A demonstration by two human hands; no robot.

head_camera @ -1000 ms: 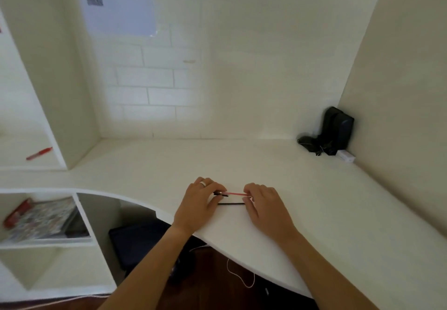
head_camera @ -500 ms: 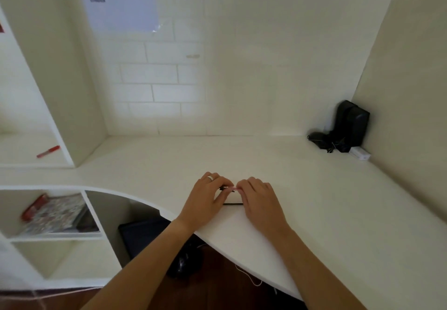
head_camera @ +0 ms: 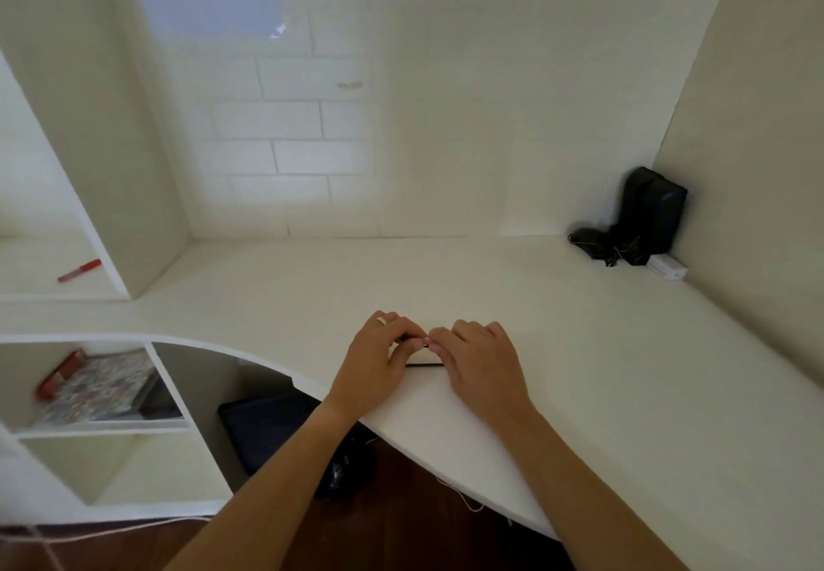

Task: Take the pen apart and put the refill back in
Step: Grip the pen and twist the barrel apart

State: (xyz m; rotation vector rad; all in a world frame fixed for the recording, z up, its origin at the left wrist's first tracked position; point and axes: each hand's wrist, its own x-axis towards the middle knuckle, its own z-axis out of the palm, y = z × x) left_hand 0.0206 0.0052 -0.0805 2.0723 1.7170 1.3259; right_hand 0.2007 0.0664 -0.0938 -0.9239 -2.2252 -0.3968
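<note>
Both hands on the desk point(head_camera: 579, 347), left hand point(head_camera: 379, 361) and right hand point(head_camera: 481, 365) fingertip to fingertip, pinching the pen point(head_camera: 423, 364).

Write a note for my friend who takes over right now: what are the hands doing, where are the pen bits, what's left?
Left hand: fingertips pinched on a small dark pen part.
Right hand: fingertips meet the left's at that part; what it holds is hidden.
A thin dark piece lies on the desk between the hands.
Done: pen looks apart.
Left: can't tell if the refill is fully in; finish and close the pen.
A red marker lies on the left shelf, unused.
</note>
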